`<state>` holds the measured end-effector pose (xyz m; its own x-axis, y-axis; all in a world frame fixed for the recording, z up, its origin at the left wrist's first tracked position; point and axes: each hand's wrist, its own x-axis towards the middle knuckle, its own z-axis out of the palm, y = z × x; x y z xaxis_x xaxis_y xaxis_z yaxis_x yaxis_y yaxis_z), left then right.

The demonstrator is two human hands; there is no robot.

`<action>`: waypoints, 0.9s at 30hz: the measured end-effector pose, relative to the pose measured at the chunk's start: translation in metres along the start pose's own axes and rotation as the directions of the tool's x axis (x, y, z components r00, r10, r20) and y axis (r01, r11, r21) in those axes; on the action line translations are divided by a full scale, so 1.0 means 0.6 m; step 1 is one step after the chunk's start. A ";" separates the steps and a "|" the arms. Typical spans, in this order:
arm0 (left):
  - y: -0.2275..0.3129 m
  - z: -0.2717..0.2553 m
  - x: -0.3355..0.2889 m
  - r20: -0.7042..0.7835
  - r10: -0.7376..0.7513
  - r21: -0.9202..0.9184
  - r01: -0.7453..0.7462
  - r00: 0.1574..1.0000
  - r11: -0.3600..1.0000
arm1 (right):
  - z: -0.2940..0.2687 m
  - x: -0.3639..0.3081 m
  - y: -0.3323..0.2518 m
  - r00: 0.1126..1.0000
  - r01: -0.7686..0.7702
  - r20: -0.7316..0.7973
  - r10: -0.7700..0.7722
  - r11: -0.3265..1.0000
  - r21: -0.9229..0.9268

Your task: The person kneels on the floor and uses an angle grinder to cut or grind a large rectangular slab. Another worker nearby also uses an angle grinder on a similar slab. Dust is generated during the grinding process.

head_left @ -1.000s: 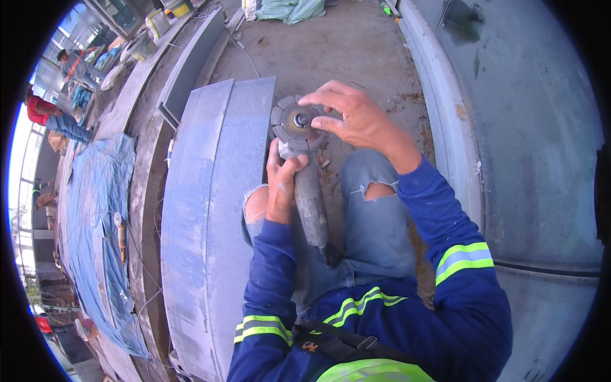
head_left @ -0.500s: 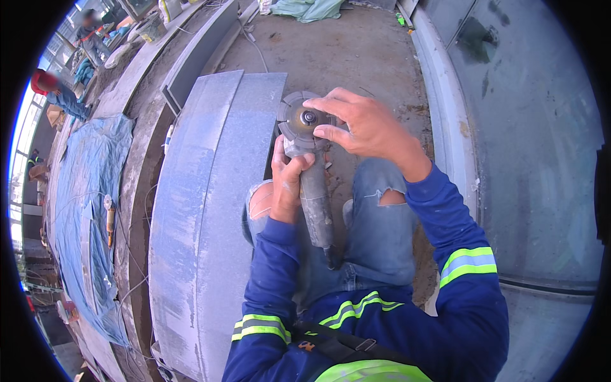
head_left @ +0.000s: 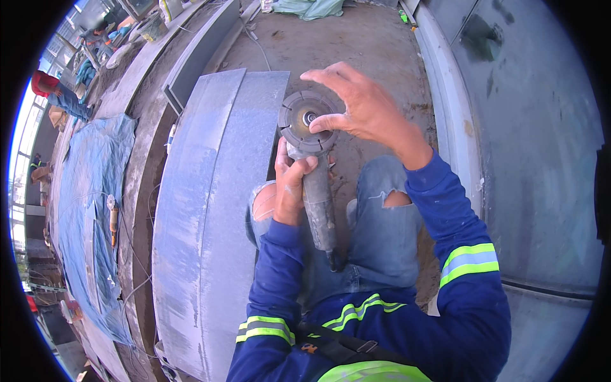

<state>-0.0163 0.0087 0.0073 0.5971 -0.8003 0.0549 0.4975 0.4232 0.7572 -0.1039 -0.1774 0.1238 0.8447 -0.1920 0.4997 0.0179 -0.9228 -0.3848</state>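
Note:
An angle grinder [head_left: 319, 207] stands up between my knees, its cord end toward my lap. My left hand [head_left: 291, 178] is wrapped round the grinder's head just below the disc. The slotted cutting disc [head_left: 296, 132] faces me, with a metal nut [head_left: 309, 118] at its centre. Over the disc's right side is my right hand [head_left: 369, 105], its fingers spread and curved. The thumb tip lies at or just over the nut; whether it touches I cannot tell. The index finger points left above the disc's upper rim.
Grey panels [head_left: 216, 159] lie along my left. A blue tarp [head_left: 92, 210] farther left bears another angle grinder [head_left: 113, 219]. A large grey panel wall [head_left: 534, 159] rises on my right. Two people stand at the far left, one in a red top [head_left: 44, 84]. Green sheeting [head_left: 310, 7] lies far ahead.
My right hand's index finger has lifted away from the disc's centre, and the hand has opened wider. The disc has turned a little. My left hand keeps its hold on the grinder.

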 end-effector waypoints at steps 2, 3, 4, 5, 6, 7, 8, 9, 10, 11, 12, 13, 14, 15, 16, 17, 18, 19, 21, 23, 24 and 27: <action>0.001 0.000 0.002 0.011 0.003 -0.004 -0.003 1.000 1.000 | -0.018 0.000 0.011 0.994 -0.092 -0.057 0.090 0.995 -0.040; 0.001 0.000 0.001 0.002 0.001 0.000 -0.001 1.000 1.000 | -0.026 0.001 0.016 0.983 -0.179 -0.062 0.174 0.981 -0.074; 0.001 0.001 -0.001 -0.010 -0.002 0.001 0.003 1.000 1.000 | -0.029 0.001 0.019 0.993 -0.112 -0.035 0.111 0.994 -0.019; 0.001 0.001 -0.001 -0.014 0.004 0.017 -0.003 1.000 1.000 | -0.033 -0.002 0.021 0.996 -0.091 0.001 0.091 0.996 0.025; 0.001 0.002 -0.002 -0.016 0.008 0.032 -0.008 1.000 0.999 | -0.035 -0.006 0.020 0.997 -0.075 0.034 0.073 0.995 0.069; 0.001 0.002 -0.002 -0.016 0.010 0.050 -0.009 1.000 0.999 | -0.028 -0.006 0.016 0.997 -0.042 0.075 0.035 0.995 0.093; 0.001 0.003 -0.002 -0.015 -0.002 0.041 0.002 1.000 0.999 | -0.016 -0.004 0.009 0.994 -0.010 0.114 -0.003 0.993 0.117; 0.001 0.003 -0.001 -0.014 -0.010 0.032 0.011 1.000 0.999 | -0.010 -0.002 0.002 0.987 0.023 0.157 -0.046 0.989 0.145; 0.001 0.003 -0.001 -0.017 -0.014 0.018 0.014 1.000 1.000 | -0.006 -0.002 -0.004 0.986 0.051 0.154 -0.067 0.993 0.107; 0.000 0.003 0.000 -0.019 -0.021 0.016 0.022 1.000 1.000 | -0.006 -0.001 -0.010 0.983 0.079 0.158 -0.089 0.994 0.072; -0.001 0.002 0.000 -0.024 -0.025 0.011 0.025 0.999 1.000 | -0.010 0.000 -0.015 0.973 0.050 0.227 -0.053 0.999 0.016; 0.000 0.001 0.000 -0.030 -0.026 0.005 0.026 0.999 1.000 | -0.020 -0.003 -0.018 0.969 0.050 0.243 -0.043 0.999 -0.022; 0.000 0.000 0.001 -0.025 -0.025 0.006 0.025 0.999 1.000 | -0.041 -0.009 -0.016 0.948 0.000 0.317 0.027 0.996 -0.086; 0.001 -0.002 0.001 -0.023 -0.024 0.005 0.024 0.999 1.000 | -0.048 -0.013 -0.019 0.935 -0.055 0.337 0.109 0.985 -0.165; 0.000 -0.003 0.000 -0.022 -0.025 0.002 0.025 0.999 1.000 | -0.057 -0.018 -0.020 0.941 -0.045 0.331 0.072 0.995 -0.088; -0.001 -0.003 0.000 -0.030 -0.012 -0.005 0.012 0.999 1.000 | -0.058 -0.024 -0.021 0.962 -0.049 0.267 0.054 0.998 -0.024; -0.001 -0.004 0.000 -0.031 -0.002 -0.011 0.002 1.000 1.000 | -0.058 -0.028 -0.023 0.985 -0.030 0.173 0.022 0.999 0.042; -0.002 -0.004 0.001 -0.023 0.010 -0.017 -0.011 1.000 1.000 | -0.049 -0.031 -0.024 0.983 -0.065 0.177 0.052 0.996 0.065; -0.002 -0.003 0.004 -0.007 0.014 0.005 -0.014 1.000 1.000 | -0.031 -0.028 -0.024 0.982 -0.054 0.184 0.030 0.991 0.125; -0.002 -0.002 0.004 -0.010 0.001 0.014 -0.001 1.000 1.000 | -0.024 -0.023 -0.019 0.985 -0.022 0.174 0.019 1.000 0.016; -0.003 -0.001 0.002 -0.024 -0.014 0.011 0.014 1.000 1.000 | -0.026 -0.020 -0.017 0.970 -0.050 0.235 0.061 0.997 -0.054; -0.004 -0.001 -0.001 -0.039 -0.015 0.000 0.015 0.999 1.000 | -0.030 -0.019 -0.018 0.984 -0.063 0.161 0.074 0.995 -0.075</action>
<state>-0.0175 0.0083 0.0053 0.6134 -0.7896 0.0182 0.5065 0.4109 0.7581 -0.1235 -0.1712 0.1361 0.9186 -0.2039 0.3386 -0.0754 -0.9313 -0.3564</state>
